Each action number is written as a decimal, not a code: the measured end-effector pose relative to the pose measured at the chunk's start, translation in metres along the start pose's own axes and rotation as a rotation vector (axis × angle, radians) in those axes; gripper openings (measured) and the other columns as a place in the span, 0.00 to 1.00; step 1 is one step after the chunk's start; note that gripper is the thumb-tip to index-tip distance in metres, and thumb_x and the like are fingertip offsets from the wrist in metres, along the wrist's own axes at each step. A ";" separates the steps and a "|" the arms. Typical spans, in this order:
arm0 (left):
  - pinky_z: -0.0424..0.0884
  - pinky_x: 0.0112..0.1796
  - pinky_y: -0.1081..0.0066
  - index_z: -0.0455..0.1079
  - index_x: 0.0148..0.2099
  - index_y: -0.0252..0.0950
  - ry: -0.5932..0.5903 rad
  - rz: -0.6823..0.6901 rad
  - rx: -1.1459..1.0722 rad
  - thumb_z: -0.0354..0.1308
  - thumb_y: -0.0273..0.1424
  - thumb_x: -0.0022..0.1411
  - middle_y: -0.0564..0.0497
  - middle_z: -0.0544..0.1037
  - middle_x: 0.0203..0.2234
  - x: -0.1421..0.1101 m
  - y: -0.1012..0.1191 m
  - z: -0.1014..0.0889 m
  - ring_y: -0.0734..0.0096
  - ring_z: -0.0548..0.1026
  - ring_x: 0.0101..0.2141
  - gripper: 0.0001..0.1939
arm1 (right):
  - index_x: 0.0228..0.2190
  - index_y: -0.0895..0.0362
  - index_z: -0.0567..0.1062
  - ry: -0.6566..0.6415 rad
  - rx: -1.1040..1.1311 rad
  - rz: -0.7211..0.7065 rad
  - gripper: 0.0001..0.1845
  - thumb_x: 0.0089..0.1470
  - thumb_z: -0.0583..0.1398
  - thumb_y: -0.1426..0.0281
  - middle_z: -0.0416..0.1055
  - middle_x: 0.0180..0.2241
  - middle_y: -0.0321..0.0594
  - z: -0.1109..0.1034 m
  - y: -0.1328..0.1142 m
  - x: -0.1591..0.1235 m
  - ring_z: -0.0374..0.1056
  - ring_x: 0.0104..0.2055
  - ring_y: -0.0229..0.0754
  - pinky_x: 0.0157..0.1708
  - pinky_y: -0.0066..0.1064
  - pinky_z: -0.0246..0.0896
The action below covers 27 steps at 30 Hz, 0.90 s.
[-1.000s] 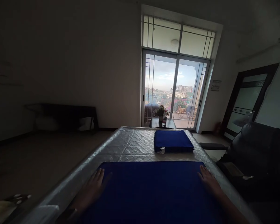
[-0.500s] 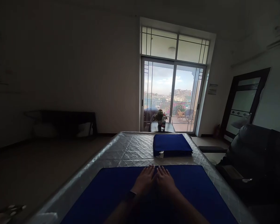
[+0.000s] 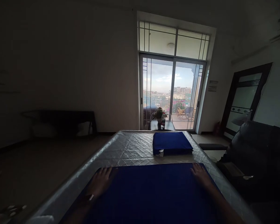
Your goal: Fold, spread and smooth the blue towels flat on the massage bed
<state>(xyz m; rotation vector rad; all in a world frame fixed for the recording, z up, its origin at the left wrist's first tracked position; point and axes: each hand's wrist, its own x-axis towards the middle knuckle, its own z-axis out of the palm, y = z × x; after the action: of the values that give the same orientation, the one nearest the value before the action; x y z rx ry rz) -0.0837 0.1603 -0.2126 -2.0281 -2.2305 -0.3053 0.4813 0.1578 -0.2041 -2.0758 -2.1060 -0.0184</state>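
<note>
We are resting our left hand (image 3: 100, 181) and right hand (image 3: 200, 173), fingers slightly apart, on blue cloth (image 3: 151, 193); a folded bundle (image 3: 172, 142) is lying near the worktop's (image 3: 128, 147) far right corner.

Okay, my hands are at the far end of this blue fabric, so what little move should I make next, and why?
I'd probably pinch the blue fabric's two far corners: your left hand and right hand are near them, open rather than gripping, and the fabric's surface looks smooth, though the dim light may hide creases.
</note>
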 end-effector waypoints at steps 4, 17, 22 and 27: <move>0.52 0.63 0.42 0.59 0.71 0.33 -0.045 -0.148 -0.005 0.38 0.47 0.69 0.34 0.62 0.68 0.003 -0.017 -0.007 0.43 0.57 0.69 0.36 | 0.67 0.65 0.60 0.041 -0.025 0.091 0.34 0.67 0.39 0.68 0.49 0.72 0.50 -0.006 0.038 -0.002 0.42 0.74 0.46 0.71 0.46 0.42; 0.56 0.67 0.56 0.58 0.72 0.36 -0.012 0.517 -0.201 0.39 0.46 0.75 0.44 0.60 0.70 -0.048 0.188 -0.008 0.61 0.56 0.70 0.31 | 0.68 0.62 0.59 0.028 0.109 -0.263 0.32 0.68 0.44 0.65 0.51 0.71 0.44 -0.009 -0.148 -0.030 0.43 0.74 0.46 0.71 0.41 0.39; 0.55 0.68 0.50 0.55 0.73 0.31 -0.095 0.493 -0.214 0.36 0.50 0.75 0.38 0.57 0.70 -0.063 0.201 -0.004 0.54 0.55 0.70 0.36 | 0.70 0.65 0.54 -0.108 0.248 -0.307 0.35 0.69 0.40 0.60 0.45 0.72 0.47 0.003 -0.189 -0.055 0.39 0.75 0.48 0.72 0.46 0.37; 0.57 0.66 0.51 0.59 0.71 0.42 0.016 0.473 -0.118 0.40 0.42 0.75 0.45 0.61 0.69 -0.067 0.116 0.009 0.56 0.57 0.69 0.28 | 0.70 0.63 0.52 -0.135 0.221 -0.244 0.37 0.69 0.41 0.55 0.44 0.72 0.45 -0.013 -0.146 -0.064 0.37 0.75 0.47 0.72 0.46 0.33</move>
<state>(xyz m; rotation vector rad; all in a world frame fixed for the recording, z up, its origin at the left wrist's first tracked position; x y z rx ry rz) 0.0392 0.1070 -0.2279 -2.5151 -1.6824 -0.4064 0.3381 0.0896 -0.1826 -1.7307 -2.3092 0.3153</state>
